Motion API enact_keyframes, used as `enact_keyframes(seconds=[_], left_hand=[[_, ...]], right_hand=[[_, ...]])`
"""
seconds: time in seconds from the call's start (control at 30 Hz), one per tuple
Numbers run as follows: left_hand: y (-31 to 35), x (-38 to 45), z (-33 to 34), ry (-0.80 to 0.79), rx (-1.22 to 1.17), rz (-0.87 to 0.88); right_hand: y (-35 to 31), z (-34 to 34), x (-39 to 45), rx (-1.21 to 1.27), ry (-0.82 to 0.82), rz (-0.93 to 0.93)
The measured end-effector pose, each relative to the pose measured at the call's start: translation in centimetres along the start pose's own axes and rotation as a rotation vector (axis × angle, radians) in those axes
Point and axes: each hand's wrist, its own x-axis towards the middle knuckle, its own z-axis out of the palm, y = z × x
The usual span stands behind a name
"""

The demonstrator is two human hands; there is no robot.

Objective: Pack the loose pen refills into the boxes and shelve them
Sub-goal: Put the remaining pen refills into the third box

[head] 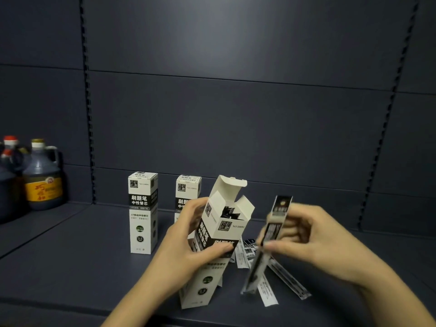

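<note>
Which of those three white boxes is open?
The tilted box held by the left hand; its top flaps stand up. The two behind stand closed.

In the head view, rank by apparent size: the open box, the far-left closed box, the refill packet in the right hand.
1. Open box, nearest the camera, so its lead is unsure.
2. Far-left closed box.
3. Refill packet.

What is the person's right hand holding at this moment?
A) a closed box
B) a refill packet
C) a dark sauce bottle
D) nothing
B: the right hand pinches a long refill packet beside the open box, which the left hand grips with its top flaps up.
</note>
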Motion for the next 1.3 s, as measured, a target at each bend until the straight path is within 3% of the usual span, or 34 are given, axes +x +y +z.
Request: enact_keyframes(seconds=[0.13,0.27,0.57,0.77,1.07,1.3], left_hand=[[0.0,-0.1,0.0,-0.021,-0.018,-0.005],[0.0,-0.3,-0.1,-0.031,-0.022,-0.006],[0.0,-0.5,-0.4,-0.020,-0.028,-0.001],[-0.3,-0.6,-0.4,-0.009,-0.042,-0.006],[0.0,-0.3,-0.1,-0.022,-0.054,-0.002],[0.3,-0.4,-0.1,-0.024,-0.072,0.005]], right_hand=[[-2.5,0.3,0.6,0.188,0.220,-0.195],[-3.8,0.5,1.5,0.150,0.335,-0.339],[-4.6,0.8,2.8,0.183,0.589,-0.427],[-3.6,1.7,3.1,0.131,0.498,-0.383],[-3.0,3.0,2.7,-0.170,0.303,-0.315],[-3.3,3.7,2.5,-0.129,0.259,-0.334]])
